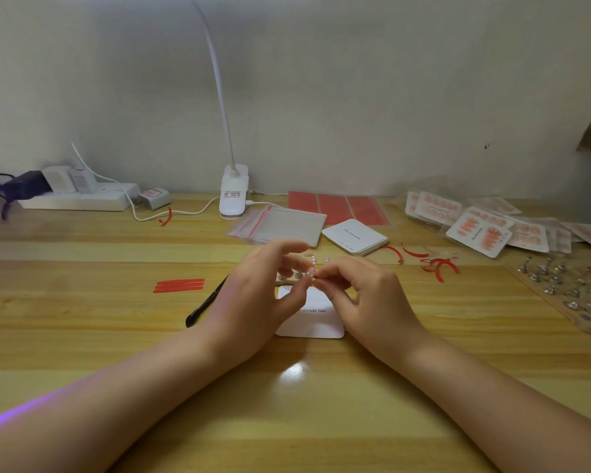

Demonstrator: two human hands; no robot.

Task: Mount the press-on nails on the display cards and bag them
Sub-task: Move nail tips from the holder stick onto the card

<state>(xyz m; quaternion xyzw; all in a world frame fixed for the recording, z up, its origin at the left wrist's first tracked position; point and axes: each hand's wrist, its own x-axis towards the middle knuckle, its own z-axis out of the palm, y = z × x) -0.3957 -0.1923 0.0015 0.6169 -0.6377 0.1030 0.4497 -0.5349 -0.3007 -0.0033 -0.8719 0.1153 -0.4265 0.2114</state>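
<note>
A white display card [316,322] printed "Handmade Nail" lies on the wooden table under my hands. Above it, my left hand [263,298] and my right hand [359,295] meet fingertip to fingertip, pinching a small pale press-on nail [309,274] between them. A few more small nails on stands [297,275] sit just behind my fingers. A stack of clear zip bags [280,225] with red seals lies further back, beside a stack of blank white cards [355,236]. Finished bagged cards with pink nails [475,227] pile up at the back right.
Red tape strips [179,285] and a black pen-like tool [205,303] lie left of my hands. Red adhesive sheets [335,206], peeled red liners [434,262], a clip lamp [233,196], a power strip [79,196] and a board of metal nail stands [567,288] ring the work area.
</note>
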